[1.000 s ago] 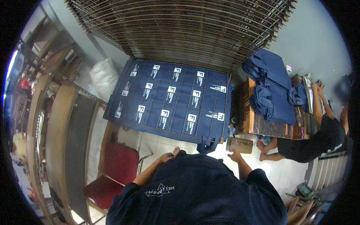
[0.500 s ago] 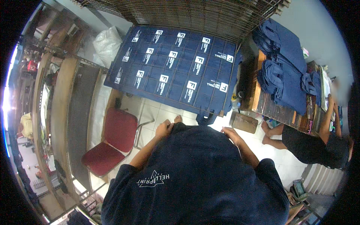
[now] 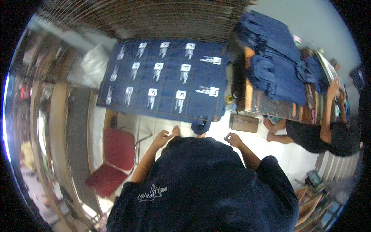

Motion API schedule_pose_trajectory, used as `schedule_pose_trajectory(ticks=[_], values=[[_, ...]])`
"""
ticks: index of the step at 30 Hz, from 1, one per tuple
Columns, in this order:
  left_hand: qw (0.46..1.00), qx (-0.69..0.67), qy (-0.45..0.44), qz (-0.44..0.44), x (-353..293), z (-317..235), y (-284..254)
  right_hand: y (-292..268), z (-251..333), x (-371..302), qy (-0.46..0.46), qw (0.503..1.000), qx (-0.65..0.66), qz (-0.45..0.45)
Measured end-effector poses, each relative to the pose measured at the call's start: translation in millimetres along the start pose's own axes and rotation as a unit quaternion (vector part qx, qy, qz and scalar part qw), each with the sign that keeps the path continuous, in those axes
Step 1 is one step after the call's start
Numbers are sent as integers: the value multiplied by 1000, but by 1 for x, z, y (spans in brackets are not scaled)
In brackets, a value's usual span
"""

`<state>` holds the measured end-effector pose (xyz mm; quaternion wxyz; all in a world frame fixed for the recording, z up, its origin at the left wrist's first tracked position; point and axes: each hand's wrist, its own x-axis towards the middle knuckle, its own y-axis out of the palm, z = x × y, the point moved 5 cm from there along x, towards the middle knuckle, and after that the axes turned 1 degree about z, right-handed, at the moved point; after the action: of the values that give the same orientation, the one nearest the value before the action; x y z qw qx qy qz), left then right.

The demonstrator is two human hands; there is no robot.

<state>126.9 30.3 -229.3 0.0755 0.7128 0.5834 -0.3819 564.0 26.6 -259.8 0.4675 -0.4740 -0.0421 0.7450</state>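
Empty and held out beside my shirt's left hem, my left hand has loosely bent fingers that stand apart. My right hand, likewise empty, hangs to the right of the dark shirt with its fingers slightly curled and blurred. Neither hand touches the navy fabric bags with white prints, which lie in rows on a wire rack ahead of me. A bag's handle droops over the rack's near edge, between my hands.
Raised wire shelves hang over the bags. A red chair stands at the left beside wooden boards. Rightward, stacked navy bags cover a table, where a co-worker's arm reaches over. A wooden box sits on the floor.
Both hands have moved away from the shirt's sides, where they rested before. The view has shifted, so the rack and table now appear farther left.
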Motion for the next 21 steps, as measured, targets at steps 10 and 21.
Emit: schedule_pose_trajectory(ticks=[10, 21], values=[[996, 20, 80, -24, 18, -25, -12, -140, 46, 19, -118, 895, 361, -234], [973, -157, -159, -58, -21, 188, -70, -320, -6, -13, -125, 601, 658, -436]])
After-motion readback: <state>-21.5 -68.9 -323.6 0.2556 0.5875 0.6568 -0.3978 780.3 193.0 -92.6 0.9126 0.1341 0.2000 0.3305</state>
